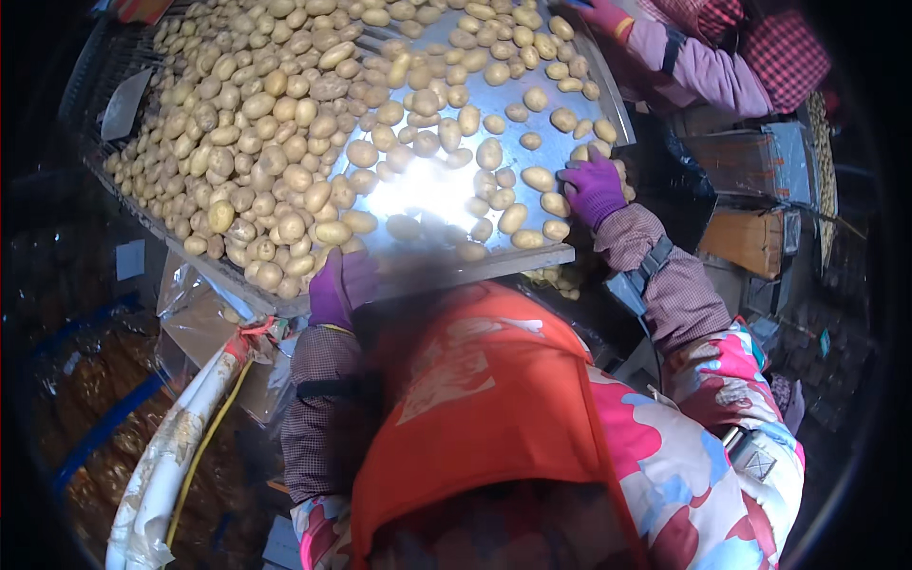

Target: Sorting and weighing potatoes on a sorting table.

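Many pale yellow potatoes (285, 128) lie heaped on the left and far part of a metal sorting table (513, 121). Toward the right they are spread thinly over the shiny sheet. My right hand (597, 187), in a purple glove, is among potatoes at the table's right edge. Its fingers are apart and touch potatoes there; part of them is hidden behind the hand. My left hand (343, 286), also gloved in purple, is at the near rim (470, 274), beside the front of the heap. A dark blur hides part of it, and its grip is unclear.
Across the table's far right corner, another person's gloved hand (605, 16) reaches in. Cardboard boxes (741, 239) stand at the right. Below the left rim are clear plastic wrapping (189, 299), a white wrapped pole (178, 434) and a yellow cable (203, 449). Bright glare covers the table's middle.
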`<state>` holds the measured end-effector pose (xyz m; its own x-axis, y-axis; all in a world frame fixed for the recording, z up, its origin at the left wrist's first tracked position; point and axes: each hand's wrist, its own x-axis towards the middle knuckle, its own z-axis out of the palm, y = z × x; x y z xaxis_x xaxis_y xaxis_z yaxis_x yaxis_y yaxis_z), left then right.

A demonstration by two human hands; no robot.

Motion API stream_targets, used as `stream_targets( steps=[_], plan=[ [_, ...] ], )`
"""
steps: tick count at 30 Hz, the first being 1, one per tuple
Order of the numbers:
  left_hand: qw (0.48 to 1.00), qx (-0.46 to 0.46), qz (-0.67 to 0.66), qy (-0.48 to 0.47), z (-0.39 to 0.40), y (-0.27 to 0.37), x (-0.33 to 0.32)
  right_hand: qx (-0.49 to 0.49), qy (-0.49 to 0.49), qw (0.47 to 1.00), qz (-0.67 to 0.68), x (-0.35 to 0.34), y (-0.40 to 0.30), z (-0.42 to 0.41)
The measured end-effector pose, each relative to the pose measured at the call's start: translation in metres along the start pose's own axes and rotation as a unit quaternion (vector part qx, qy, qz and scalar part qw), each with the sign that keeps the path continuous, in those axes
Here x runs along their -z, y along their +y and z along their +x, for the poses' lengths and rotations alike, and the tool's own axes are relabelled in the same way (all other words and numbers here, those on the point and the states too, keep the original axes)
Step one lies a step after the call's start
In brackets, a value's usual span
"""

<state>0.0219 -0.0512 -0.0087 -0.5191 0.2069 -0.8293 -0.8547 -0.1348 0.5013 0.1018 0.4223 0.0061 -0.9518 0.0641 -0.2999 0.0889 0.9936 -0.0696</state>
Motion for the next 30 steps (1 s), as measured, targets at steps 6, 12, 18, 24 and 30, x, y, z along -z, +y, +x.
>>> stream_targets(
  steps=[6, 12, 18, 24, 30],
  plan=[
    [1.000, 0.022, 0.015, 0.017, -0.002, 0.006, -0.003, 0.301, 0.311, 0.901, 0.022, 0.033, -0.100, 0.109],
    [1.000, 0.021, 0.010, -0.001, 0.012, 0.004, -0.005, 0.326, 0.317, 0.891, -0.013, -0.007, -0.098, 0.153],
    [1.000, -0.001, -0.008, 0.008, 0.002, -0.005, 0.009, 0.058, 0.091, 0.994, -0.017, 0.024, -0.066, 0.076],
    [1.000, -0.007, 0.012, -0.014, 0.014, -0.011, 0.008, 0.067, -0.066, 0.908, 0.409, 0.007, -0.187, 0.094],
    [0.979, -0.148, 0.117, -0.076, 0.036, -0.043, 0.027, 0.060, -0.138, 0.982, 0.116, 0.033, -0.258, 0.113]
  ],
)
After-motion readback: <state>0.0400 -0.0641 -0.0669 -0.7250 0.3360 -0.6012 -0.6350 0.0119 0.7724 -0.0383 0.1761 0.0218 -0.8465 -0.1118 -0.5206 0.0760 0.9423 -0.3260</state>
